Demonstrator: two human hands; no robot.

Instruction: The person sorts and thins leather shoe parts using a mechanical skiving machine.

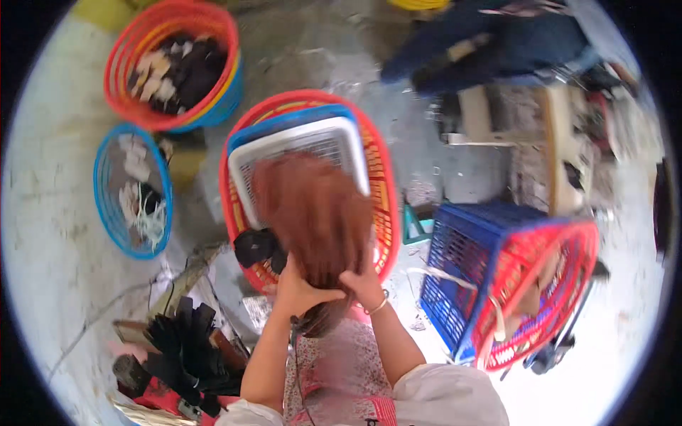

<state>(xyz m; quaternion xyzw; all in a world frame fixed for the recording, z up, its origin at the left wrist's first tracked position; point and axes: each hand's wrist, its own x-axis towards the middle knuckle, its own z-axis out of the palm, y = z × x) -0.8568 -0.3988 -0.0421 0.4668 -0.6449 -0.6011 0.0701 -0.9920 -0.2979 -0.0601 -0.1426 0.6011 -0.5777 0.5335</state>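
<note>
Both my hands grip a brown bundle (316,213) of soft fabric pieces, blurred by motion. My left hand (300,290) closes around the near left part, its thumb pointing right. On the near right part, my right hand (364,285) is closed, with a bracelet at the wrist. The fingers of both hands are partly hidden by the bundle. Beneath it lies a white mesh basket (356,153), stacked over a blue one (284,122), on a red round basket (388,206). A small black piece (254,248) lies at the red basket's left, near my left hand.
Stacked baskets (117,96) at the far left hold dark and beige pieces. Below them stands a blue basket (99,192) with pale scraps. Black gloves (181,341) lie at the near left. At right are a blue crate (462,277) and a tilted red basket (586,263).
</note>
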